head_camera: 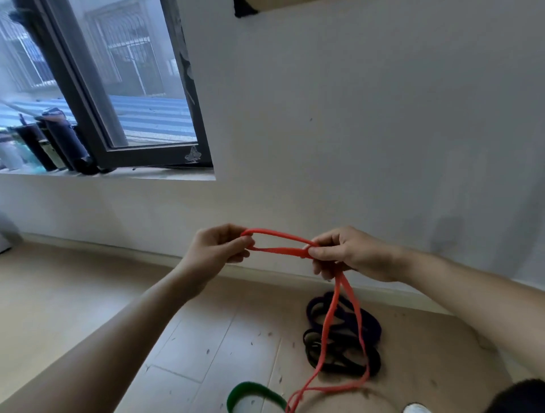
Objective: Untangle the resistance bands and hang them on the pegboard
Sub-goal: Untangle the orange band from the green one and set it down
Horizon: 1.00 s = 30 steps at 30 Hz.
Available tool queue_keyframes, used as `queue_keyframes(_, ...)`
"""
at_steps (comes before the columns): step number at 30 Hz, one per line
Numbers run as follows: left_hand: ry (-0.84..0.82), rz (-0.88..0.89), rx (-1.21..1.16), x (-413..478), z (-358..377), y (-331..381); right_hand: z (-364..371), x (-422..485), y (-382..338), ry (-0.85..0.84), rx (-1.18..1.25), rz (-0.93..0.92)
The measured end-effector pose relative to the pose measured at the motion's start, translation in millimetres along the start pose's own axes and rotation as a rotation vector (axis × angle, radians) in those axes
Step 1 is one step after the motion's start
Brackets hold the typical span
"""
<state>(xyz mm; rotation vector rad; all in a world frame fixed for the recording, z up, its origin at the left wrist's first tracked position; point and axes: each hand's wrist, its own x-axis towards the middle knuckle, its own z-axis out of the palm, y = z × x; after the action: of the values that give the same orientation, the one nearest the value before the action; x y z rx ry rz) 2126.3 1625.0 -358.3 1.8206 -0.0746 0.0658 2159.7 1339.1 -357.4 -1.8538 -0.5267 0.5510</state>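
Note:
A red resistance band [280, 242] is stretched as a short loop between my two hands in front of the wall. My left hand [219, 250] grips the loop's left end with curled fingers. My right hand [348, 253] pinches the other end, and from it two red strands hang down to the floor. On the floor below lie a purple band [371, 319] and a black band [342, 358], piled together. A green band [250, 390] curves at the bottom edge. The pegboard is out of view, apart from a brown edge [283, 3] at the top.
A dark-framed window [97, 88] fills the upper left, with dark bottles [63, 138] on its sill. The grey wall runs down to a skirting board. The floor is light tile with cardboard [427, 368] under the bands. My white shoe tip [415, 408] shows at bottom right.

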Motion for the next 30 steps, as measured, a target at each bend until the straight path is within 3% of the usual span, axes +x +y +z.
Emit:
queue_keyframes(8, 0.009, 0.000, -0.337, 5, 17, 17, 4, 6, 6, -0.109, 0.047, 0.119)
queue_keyframes(21, -0.179, 0.060, -0.399, -7, 34, 31, 30, 5, -10, -0.088, 0.104, -0.088)
queue_keyframes(30, -0.062, 0.107, -0.396, -3, 34, 29, 30, 13, -7, 0.018, -0.047, -0.121)
